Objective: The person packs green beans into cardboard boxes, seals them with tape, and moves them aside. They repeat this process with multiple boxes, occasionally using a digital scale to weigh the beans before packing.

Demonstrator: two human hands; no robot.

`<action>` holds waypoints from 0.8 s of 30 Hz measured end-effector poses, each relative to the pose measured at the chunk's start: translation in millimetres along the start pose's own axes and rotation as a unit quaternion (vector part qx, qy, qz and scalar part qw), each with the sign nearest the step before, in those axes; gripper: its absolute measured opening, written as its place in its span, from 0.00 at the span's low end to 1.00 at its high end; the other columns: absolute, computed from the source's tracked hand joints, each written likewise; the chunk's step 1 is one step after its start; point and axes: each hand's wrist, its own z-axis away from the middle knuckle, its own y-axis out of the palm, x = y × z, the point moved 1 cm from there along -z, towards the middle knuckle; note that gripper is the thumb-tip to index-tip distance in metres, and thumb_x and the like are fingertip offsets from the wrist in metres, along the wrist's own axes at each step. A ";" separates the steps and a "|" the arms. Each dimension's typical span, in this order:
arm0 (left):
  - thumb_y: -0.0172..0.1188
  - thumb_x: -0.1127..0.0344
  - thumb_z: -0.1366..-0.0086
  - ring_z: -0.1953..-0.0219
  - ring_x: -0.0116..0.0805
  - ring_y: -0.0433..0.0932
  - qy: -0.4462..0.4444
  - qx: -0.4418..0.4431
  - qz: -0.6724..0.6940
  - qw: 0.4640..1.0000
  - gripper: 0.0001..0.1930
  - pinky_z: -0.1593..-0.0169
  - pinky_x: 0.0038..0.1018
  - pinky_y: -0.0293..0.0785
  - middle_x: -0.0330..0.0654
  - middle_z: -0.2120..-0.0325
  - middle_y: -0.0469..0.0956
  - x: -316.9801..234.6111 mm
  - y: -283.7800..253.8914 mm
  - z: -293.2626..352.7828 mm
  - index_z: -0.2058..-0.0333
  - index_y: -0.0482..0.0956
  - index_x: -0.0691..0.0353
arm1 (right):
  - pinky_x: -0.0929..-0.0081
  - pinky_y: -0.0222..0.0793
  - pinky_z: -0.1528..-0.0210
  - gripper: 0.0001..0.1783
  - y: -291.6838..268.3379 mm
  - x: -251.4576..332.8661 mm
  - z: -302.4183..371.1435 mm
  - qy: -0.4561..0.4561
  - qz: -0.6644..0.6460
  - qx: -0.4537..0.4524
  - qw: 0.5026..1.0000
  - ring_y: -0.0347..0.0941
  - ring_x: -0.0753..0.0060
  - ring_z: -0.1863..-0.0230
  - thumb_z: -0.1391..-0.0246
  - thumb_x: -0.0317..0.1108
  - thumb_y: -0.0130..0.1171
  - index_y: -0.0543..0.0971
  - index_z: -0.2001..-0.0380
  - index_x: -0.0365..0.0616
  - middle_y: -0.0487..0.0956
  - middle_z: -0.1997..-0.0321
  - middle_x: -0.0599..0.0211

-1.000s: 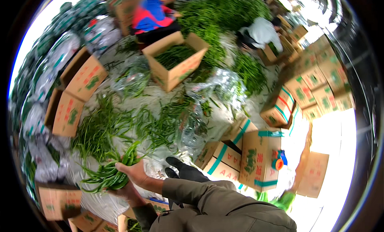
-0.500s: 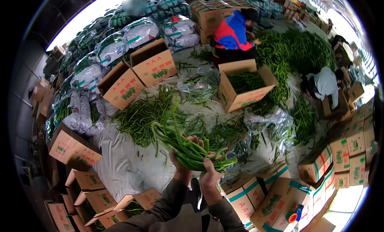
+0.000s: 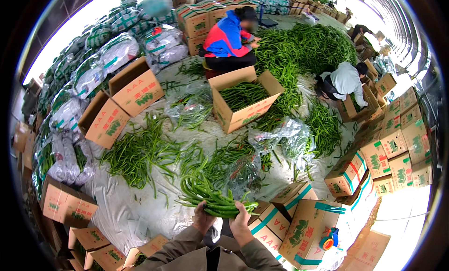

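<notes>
A bundle of long green chili peppers [image 3: 216, 202] lies across both my hands at the lower middle. My left hand [image 3: 203, 218] is closed around its left part, and my right hand [image 3: 241, 218] grips its right end with the thumb on top. Curved tips stick up and out to the left. The fingers under the bundle are partly hidden. Beyond it, more loose green peppers [image 3: 135, 152] are spread over the pale floor sheet. A clear plastic bag [image 3: 245, 170] sits just past the bundle, to the right.
An open carton of peppers [image 3: 245, 105] stands ahead, near a seated person in a blue and red jacket [image 3: 229, 35]. Another person [image 3: 343, 82] bends over cartons at right. Taped cartons [image 3: 308, 229] with a tape dispenser [image 3: 329, 239] flank my right; empty open cartons [image 3: 135, 86] stand left.
My hands and the bundle have come lower in view, and the bundle now lies more level. The surroundings have shifted left in the picture. Both hands keep their hold.
</notes>
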 end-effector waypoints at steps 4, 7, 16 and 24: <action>0.64 0.58 0.38 0.45 0.44 0.76 -0.120 -0.066 0.039 0.990 0.22 0.34 0.43 0.65 0.47 0.49 0.79 33.1 -19.7 -27.4 0.50 0.76 0.67 | 0.57 0.76 0.50 0.14 -11.8 40.2 -14.4 0.052 -0.051 -0.055 0.996 0.77 0.58 0.59 0.51 0.31 0.63 0.74 0.60 0.44 0.79 0.61 0.61; 0.61 0.59 0.35 0.43 0.42 0.75 -0.187 -0.044 0.038 0.981 0.21 0.33 0.42 0.64 0.46 0.48 0.79 67.3 11.8 -77.9 0.49 0.76 0.66 | 0.54 0.72 0.45 0.14 -25.5 82.3 -51.9 0.045 -0.073 -0.074 0.994 0.76 0.54 0.54 0.51 0.35 0.61 0.75 0.61 0.43 0.78 0.59 0.60; 0.54 0.34 0.34 0.32 0.47 0.60 -0.113 0.078 -0.298 0.944 0.46 0.32 0.46 0.56 0.51 0.33 0.59 32.9 415.7 -433.9 0.30 0.51 0.62 | 0.43 0.57 0.35 0.49 250.4 384.8 -405.7 -0.108 -0.207 -0.057 0.971 0.60 0.49 0.36 0.51 0.63 0.64 0.62 0.33 0.47 0.66 0.36 0.55; 0.58 0.44 0.32 0.35 0.51 0.66 0.068 -0.117 -0.523 0.842 0.41 0.34 0.38 0.63 0.59 0.35 0.63 -115.6 112.0 -265.2 0.34 0.58 0.73 | 0.49 0.44 0.24 0.28 288.6 248.6 -473.4 0.047 0.120 0.157 0.979 0.53 0.49 0.28 0.30 0.42 0.32 0.59 0.33 0.40 0.55 0.25 0.53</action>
